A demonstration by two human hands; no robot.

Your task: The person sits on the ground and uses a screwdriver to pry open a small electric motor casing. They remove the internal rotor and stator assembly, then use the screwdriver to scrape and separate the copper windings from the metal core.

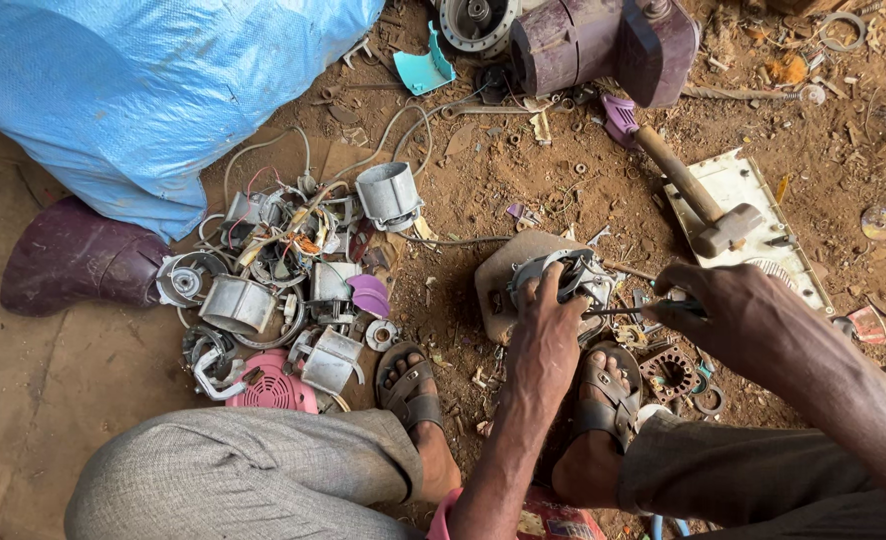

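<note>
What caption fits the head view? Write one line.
Left hand steadies a small motor on the dirt floor while right hand works a screwdriver into it.

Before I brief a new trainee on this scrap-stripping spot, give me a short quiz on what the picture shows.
1. True or false: the left hand presses on the small motor.
2. The right hand holds: A) the hammer B) a thin screwdriver C) a wire
3. What lies left of the sandalled left foot?

Key: 1 true; 2 B; 3 a pile of motor parts.
</note>
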